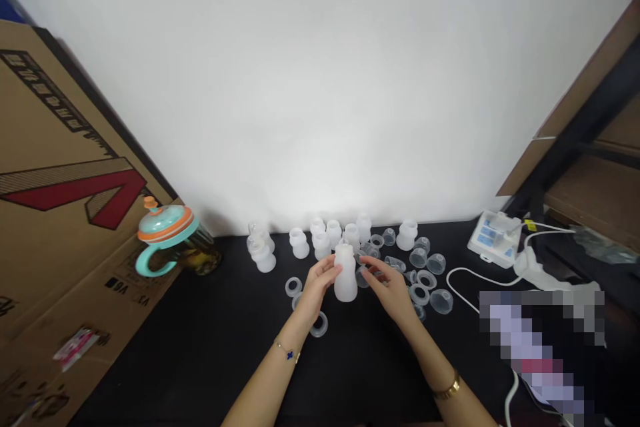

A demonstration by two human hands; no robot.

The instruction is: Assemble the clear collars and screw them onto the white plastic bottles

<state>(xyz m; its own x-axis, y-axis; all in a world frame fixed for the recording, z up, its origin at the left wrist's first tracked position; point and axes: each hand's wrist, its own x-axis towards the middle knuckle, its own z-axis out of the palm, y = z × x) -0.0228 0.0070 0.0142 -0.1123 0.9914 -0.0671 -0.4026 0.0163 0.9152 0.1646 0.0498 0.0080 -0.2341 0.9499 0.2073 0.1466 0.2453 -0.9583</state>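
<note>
A frosted white baby bottle (345, 282) stands upright in front of me, with something small and pale at its top that I cannot make out clearly. My left hand (320, 283) grips its left side between thumb and fingers. On the other side, my right hand (387, 283) is held near the bottle with fingers apart, seemingly not touching it. Several white bottles (299, 243) stand behind. Clear caps (441, 301) and pale rings (419, 294) lie scattered to the right. Another ring (319, 324) lies by my left wrist, with others partly hidden under that arm.
A jug with a turquoise and orange lid (167, 221) stands left, beside a large cardboard box (60, 213). At right are a white compartment case (493, 239), a white cable (457, 270) and a blurred-out object (540, 353). A white wall (320, 80) closes the back of the black table (200, 347).
</note>
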